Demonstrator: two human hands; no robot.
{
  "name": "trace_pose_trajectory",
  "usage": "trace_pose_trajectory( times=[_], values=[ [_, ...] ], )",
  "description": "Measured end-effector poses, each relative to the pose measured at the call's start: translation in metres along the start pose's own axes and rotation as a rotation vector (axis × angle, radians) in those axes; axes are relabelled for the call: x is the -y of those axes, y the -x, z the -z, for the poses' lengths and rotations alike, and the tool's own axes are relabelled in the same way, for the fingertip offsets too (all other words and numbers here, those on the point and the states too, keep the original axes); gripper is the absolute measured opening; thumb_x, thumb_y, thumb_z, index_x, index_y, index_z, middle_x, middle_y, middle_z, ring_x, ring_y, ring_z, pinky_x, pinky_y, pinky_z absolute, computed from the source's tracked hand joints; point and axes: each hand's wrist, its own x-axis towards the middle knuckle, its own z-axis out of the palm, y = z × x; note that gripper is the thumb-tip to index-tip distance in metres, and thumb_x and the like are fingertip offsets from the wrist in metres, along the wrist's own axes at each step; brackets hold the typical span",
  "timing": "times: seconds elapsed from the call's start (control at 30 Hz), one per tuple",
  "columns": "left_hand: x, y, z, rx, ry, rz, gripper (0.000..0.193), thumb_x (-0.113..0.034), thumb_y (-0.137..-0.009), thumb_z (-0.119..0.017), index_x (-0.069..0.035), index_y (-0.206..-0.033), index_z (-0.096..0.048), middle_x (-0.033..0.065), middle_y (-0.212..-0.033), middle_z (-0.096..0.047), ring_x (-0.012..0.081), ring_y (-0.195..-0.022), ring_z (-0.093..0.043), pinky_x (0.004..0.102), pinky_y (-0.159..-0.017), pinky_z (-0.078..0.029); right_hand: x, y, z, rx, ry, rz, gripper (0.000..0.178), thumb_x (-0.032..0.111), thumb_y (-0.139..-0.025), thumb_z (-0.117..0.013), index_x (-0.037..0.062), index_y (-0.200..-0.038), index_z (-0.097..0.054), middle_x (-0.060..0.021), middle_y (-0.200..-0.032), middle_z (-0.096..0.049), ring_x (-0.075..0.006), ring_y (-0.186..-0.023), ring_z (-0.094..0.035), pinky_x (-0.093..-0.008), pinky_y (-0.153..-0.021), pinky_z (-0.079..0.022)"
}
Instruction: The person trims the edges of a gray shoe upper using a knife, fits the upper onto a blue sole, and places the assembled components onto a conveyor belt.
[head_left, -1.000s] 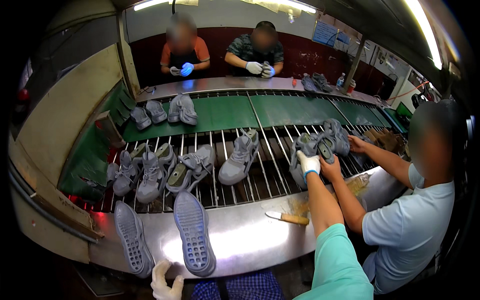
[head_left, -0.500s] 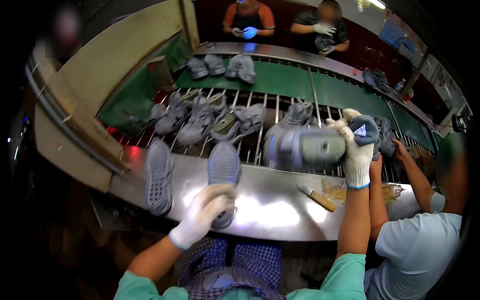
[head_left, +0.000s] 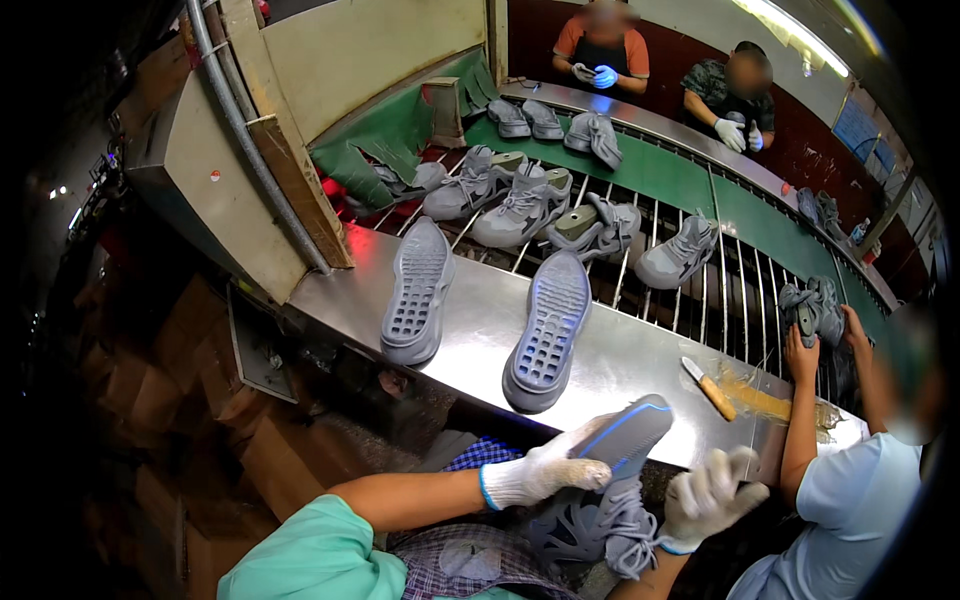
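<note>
In front of my body, my left hand (head_left: 550, 470), in a white knit glove, grips a grey lace-up shoe (head_left: 585, 525). Its smooth grey underside (head_left: 640, 430) tilts upward with a blue line glowing along it, while the laces hang below. The glove hides where these parts meet. My right hand (head_left: 705, 495), gloved too, is open with fingers spread, just right of the laces. Two grey shoe soles lie tread side up on the metal ledge: the left sole (head_left: 418, 290) and, closer to my hands, the right sole (head_left: 550, 330).
Beyond the metal ledge (head_left: 470, 300), several grey shoes (head_left: 522, 205) rest on a rod conveyor. A knife (head_left: 708, 388) with a wooden handle lies on the ledge. At right, a co-worker's hands (head_left: 803, 355) hold a shoe; two people work across the green belt (head_left: 690, 170). Cardboard boxes (head_left: 290, 465) stand lower left.
A shoe my right hand held over the rods is gone from it; that hand is now low and open. My left hand left the right sole and holds a shoe near my body. The view has turned.
</note>
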Motion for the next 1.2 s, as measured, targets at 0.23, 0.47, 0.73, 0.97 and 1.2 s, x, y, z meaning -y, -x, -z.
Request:
trace_pose_trajectory(
  times=[0.23, 0.47, 0.73, 0.97, 1.2],
  values=[
    [-0.066, -0.07, 0.004, 0.069, -0.871, -0.157, 0.094, -0.044, -0.091, -0.083, -0.002, -0.162, -0.037, 0.0198, -0.157, -0.051, 0.0319, -0.142, -0.053, 0.0465, -0.119, -0.044, -0.061, 0.106, 0.102, -0.874, 0.544, -0.465, 0.08, 0.067, -0.108, -0.046, 0.0029, -0.155, -0.052, -0.0115, -0.115, -0.065, -0.0217, -0.093, -0.062, -0.0427, -0.083, -0.056],
    [-0.151, -0.138, 0.18, -0.821, -1.659, 0.056, 0.093, -0.059, -0.088, -0.073, 0.001, -0.155, -0.049, 0.0293, -0.148, -0.059, 0.0447, -0.137, -0.058, 0.048, -0.117, -0.046, -0.071, 0.141, 0.105, -0.917, 0.574, -0.585, 0.075, 0.06, -0.11, -0.044, 0.0007, -0.155, -0.051, -0.0149, -0.123, -0.062, -0.0252, -0.105, -0.059, -0.0431, -0.092, -0.051],
    [-0.169, -0.132, 0.116, -0.345, -0.66, -0.149, 0.052, -0.025, -0.105, -0.068, 0.012, -0.14, -0.059, 0.0137, -0.12, -0.073, 0.0167, -0.105, -0.068, 0.0322, -0.095, -0.056, -0.066, 0.125, 0.101, -0.864, 0.619, -0.57, 0.07, 0.052, -0.112, -0.042, -0.0018, -0.155, -0.05, -0.0189, -0.133, -0.059, -0.0293, -0.118, -0.055, -0.0435, -0.103, -0.046],
    [-0.051, -0.022, 0.041, -0.121, -0.939, -0.354, 0.056, -0.004, -0.105, -0.056, 0.005, -0.159, -0.044, 0.0198, -0.154, -0.057, 0.0259, -0.141, -0.057, 0.038, -0.123, -0.042, -0.075, 0.137, 0.095, -0.831, 0.614, -0.669, 0.065, 0.045, -0.114, -0.041, -0.004, -0.155, -0.049, -0.0224, -0.142, -0.056, -0.0329, -0.13, -0.052, -0.0439, -0.112, -0.042],
    [-0.016, 0.002, 0.05, 0.042, -0.751, -0.127, 0.047, -0.01, -0.11, -0.053, 0.008, -0.153, -0.05, 0.0222, -0.154, -0.058, 0.029, -0.141, -0.058, 0.0414, -0.123, -0.044, -0.109, 0.213, 0.093, -0.888, 0.525, -0.738, 0.06, 0.038, -0.116, -0.039, -0.0062, -0.155, -0.048, -0.0258, -0.151, -0.054, -0.0365, -0.141, -0.049, -0.0443, -0.121, -0.038]
  ],
)
